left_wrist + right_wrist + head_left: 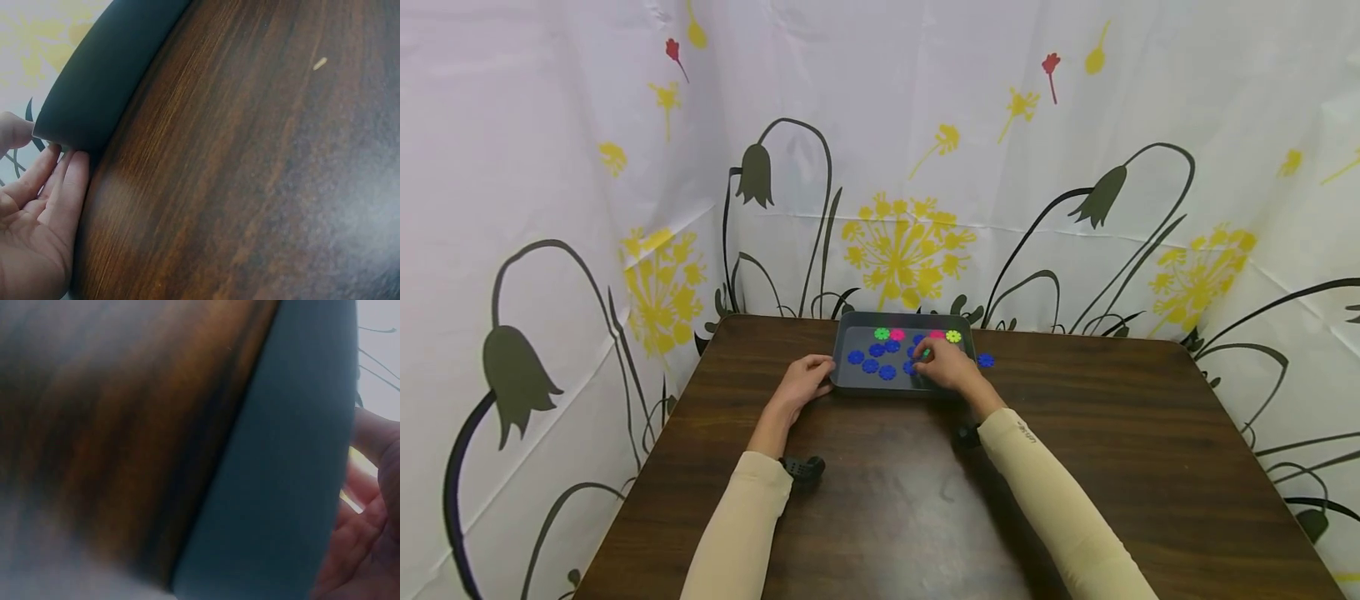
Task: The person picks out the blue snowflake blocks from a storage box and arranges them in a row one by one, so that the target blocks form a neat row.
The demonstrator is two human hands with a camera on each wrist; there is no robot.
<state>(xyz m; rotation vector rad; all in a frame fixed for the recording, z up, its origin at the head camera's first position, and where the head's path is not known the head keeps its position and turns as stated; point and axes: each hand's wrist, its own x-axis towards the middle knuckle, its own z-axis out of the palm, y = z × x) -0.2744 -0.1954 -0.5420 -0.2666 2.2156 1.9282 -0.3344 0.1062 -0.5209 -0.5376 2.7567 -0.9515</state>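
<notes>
Tray (pixel 880 391) sits near far edge of table (pixel 1090 442), roomier rightward.

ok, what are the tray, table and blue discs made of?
Tray: coated metal or plastic, matte; smooth, even dark walls. Table: wood or wood-look laminate, some sheen; brown grain, pale glare. Blue discs: probably plastic; uniform bright colour, notched edges.

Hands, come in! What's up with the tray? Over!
Left hand touching left end of dark tray. Right hand over tray, grip unclear. Flower-shaped discs inside; one blue disc outside, right. No blockage visible.
</notes>
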